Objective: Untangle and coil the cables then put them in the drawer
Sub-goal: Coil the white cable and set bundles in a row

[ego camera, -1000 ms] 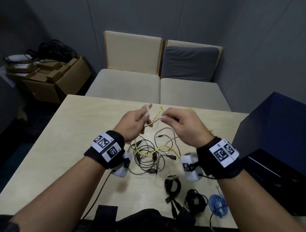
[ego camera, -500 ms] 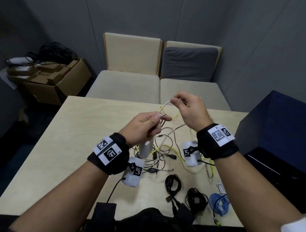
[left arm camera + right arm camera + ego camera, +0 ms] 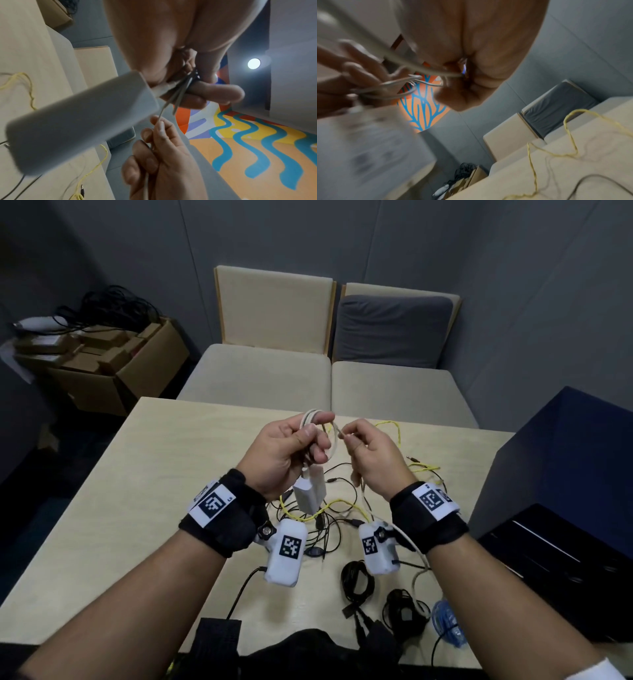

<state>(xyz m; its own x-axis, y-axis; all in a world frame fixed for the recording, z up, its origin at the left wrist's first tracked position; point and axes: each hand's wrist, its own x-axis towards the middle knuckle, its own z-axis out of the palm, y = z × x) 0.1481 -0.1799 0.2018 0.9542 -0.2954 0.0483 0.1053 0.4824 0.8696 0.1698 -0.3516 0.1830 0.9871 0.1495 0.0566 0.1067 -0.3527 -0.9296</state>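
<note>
White cable (image 3: 331,440) is being coiled above the table (image 3: 102,491), mid-air, over the tangle. Left hand (image 3: 286,453) is curled round a few finished loops, pinched between thumb and fingers; the cable's white adapter (image 3: 310,491) hangs below the palm. Right hand (image 3: 371,455) pinches the free strand just right of the loops, fingers closed on it.

Change since a second ago: the adapter has been lifted off the table and now dangles from the left hand, and loops have been built up round the left fingers where only a straight length was stretched between the hands. The right hand has been brought back in close after a wide pull up and right.

Judged: this cable is freed from the tangle and partly coiled; a tail still trails under the right wrist toward the near right.

Still tangled on the table: yellow cable (image 3: 394,436) and thin black cables (image 3: 329,529). Three coiled bundles (image 3: 356,580) lie near right, not yet stowed. Drawer (image 3: 548,546) at right, open.
</note>
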